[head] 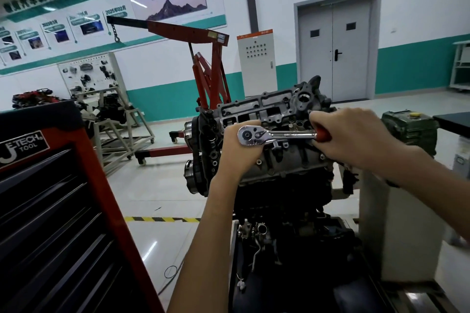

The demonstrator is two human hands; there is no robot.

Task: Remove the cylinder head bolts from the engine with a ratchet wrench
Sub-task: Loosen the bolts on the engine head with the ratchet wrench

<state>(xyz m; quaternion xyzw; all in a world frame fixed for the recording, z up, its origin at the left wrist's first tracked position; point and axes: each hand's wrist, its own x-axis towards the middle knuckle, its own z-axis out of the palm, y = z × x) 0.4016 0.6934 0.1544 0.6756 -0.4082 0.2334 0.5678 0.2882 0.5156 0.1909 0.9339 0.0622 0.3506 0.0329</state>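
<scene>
An engine with a bare grey cylinder head (267, 109) stands on a stand in front of me. A chrome ratchet wrench (274, 134) with a red handle lies level above the head's near side. My right hand (353, 137) grips the red handle at the right. My left hand (239, 150) is curled under and around the ratchet's round head at the left. The socket and the bolt beneath the ratchet head are hidden by my left hand.
A red and black tool cabinet (50, 198) stands close at my left. A red engine crane (203, 63) is behind the engine. A grey stand post (396, 223) is at the right. Yellow-black floor tape (162, 219) runs below.
</scene>
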